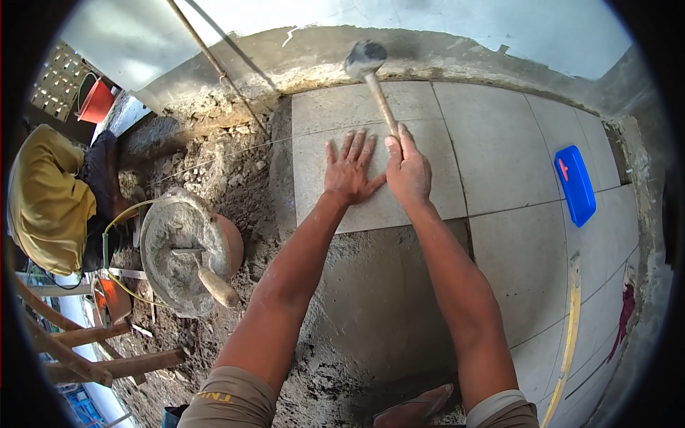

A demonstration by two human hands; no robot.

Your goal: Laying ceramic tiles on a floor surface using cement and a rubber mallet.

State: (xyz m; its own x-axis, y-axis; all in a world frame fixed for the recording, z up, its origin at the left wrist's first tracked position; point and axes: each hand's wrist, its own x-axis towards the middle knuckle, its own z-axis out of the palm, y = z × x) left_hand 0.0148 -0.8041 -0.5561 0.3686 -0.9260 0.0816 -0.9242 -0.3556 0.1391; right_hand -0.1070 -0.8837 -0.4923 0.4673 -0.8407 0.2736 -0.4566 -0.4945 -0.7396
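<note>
My right hand (409,167) is closed around the wooden handle of a rubber mallet (366,60). Its dark head is over the far part of the tiles, near the foot of the wall. Beside it, my left hand (349,170) lies flat with fingers spread on a pale floor tile (314,187). The near edge of that tile borders a patch of smooth wet mortar (378,285). To the left stands a bucket of grey mortar (168,239), with a trowel (216,285) resting in it, handle toward me.
A blue plastic tray (576,187) and a long yellow level or straightedge (569,335) lie on the tiles at right. A string (214,162) crosses the rubble at left, near a leaning stick (203,46). Another person in yellow (53,203) crouches beyond the bucket; wooden beams (114,367) lie nearer.
</note>
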